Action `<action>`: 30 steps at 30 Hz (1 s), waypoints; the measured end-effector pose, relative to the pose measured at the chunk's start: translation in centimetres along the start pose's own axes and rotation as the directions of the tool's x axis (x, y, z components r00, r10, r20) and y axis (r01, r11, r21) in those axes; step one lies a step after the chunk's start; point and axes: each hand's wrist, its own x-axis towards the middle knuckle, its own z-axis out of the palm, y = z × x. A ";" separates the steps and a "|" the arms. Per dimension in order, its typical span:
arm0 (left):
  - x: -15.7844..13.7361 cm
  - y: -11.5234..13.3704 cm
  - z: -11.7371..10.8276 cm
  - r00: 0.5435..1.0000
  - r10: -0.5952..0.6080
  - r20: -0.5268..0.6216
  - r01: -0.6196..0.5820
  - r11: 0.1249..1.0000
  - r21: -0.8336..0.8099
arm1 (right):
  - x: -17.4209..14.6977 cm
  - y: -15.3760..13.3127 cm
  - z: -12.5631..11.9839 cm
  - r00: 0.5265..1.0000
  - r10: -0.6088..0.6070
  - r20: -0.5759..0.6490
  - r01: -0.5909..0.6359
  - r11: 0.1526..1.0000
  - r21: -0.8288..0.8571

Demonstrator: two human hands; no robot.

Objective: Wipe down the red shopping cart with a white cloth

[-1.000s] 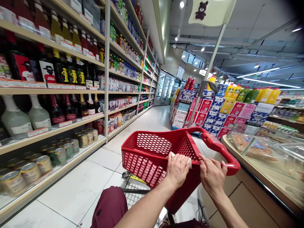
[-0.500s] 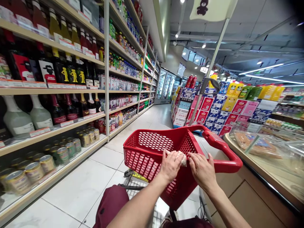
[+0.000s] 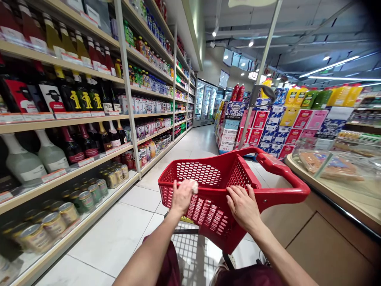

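Before me stands a shopping cart with a red plastic basket (image 3: 212, 234), its side turned towards me. My left hand (image 3: 181, 198) is at the near side rim towards the basket's far end, closed on a crumpled white cloth (image 3: 194, 186) that peeks out beside the fingers. Further right, my right hand (image 3: 242, 206) grips the same rim, its fingers curled over the edge and nothing else visible in it. The red push handle (image 3: 285, 194) extends to the right of this hand, untouched. Inside the basket I can make out no goods.
Shelves of bottles and cans (image 3: 85, 200) line the left side. A counter (image 3: 330, 198) with packed food stands close on the right. Stacked drink cartons (image 3: 256, 127) and a slanted pole (image 3: 266, 55) rise beyond the cart. White floor tiles (image 3: 119, 226) run along the aisle.
My left hand has slid left along the basket rim with the white cloth, away from my right hand. My right hand stays on the rim. The view has shifted slightly.
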 end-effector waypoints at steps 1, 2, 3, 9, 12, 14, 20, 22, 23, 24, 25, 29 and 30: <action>-0.2 -0.8 -0.2 0.999 -0.034 -0.014 0.034 0.999 0.028 | -0.1 -0.1 0.0 1.000 -0.003 -0.009 0.003 1.000 0.000; -0.3 -1.3 -0.3 0.999 -0.044 -0.025 0.045 0.998 0.042 | -0.3 -0.2 0.0 1.000 0.011 -0.021 -0.011 1.000 -0.004; -0.4 -1.4 -0.2 0.999 -0.037 -0.035 0.039 0.998 0.045 | -0.4 -0.4 0.0 0.999 0.038 -0.035 -0.038 0.999 -0.006; -1.0 -1.9 0.0 0.995 0.089 -0.037 -0.087 0.995 0.049 | -1.2 -0.5 -0.1 0.994 0.065 -0.084 -0.061 0.997 0.053; -1.4 -4.5 -0.8 0.999 0.018 -0.050 -0.011 0.991 0.133 | -1.7 -0.5 -0.2 0.992 0.062 -0.114 -0.052 0.994 0.092; -1.6 -5.4 -1.0 0.995 -0.041 -0.087 0.055 0.985 0.163 | -1.9 -0.7 -0.1 0.985 0.100 -0.144 -0.083 0.990 0.117; -2.5 -5.8 -0.8 0.999 0.025 -0.028 -0.022 0.994 0.104 | -2.5 -0.4 -0.1 0.975 0.124 -0.182 -0.098 0.985 0.145; -2.6 -6.8 -0.8 0.995 -0.083 -0.053 0.089 0.990 0.106 | -2.5 -0.1 -0.2 0.978 0.115 -0.172 -0.090 0.985 0.144; -2.6 -7.3 -0.8 0.983 -0.162 -0.085 0.171 0.979 0.108 | -2.5 0.0 -0.2 0.977 0.123 -0.172 -0.099 0.984 0.146; -2.6 -7.6 -0.8 0.965 -0.233 -0.120 0.246 0.963 0.106 | -2.5 0.0 -0.3 0.974 0.139 -0.176 -0.113 0.983 0.148; -2.5 -7.8 -0.7 0.950 -0.276 -0.146 0.291 0.951 0.100 | -2.5 0.1 -0.3 0.970 0.159 -0.184 -0.132 0.980 0.151; -2.6 -7.5 -0.7 0.987 -0.132 -0.096 0.139 0.988 0.069 | -2.5 0.5 -0.4 0.954 0.219 -0.205 -0.189 0.970 0.153; -2.6 -7.5 -0.9 0.995 -0.079 -0.060 0.083 0.995 0.056 | -2.6 0.7 -0.4 0.955 0.216 -0.202 -0.188 0.971 0.151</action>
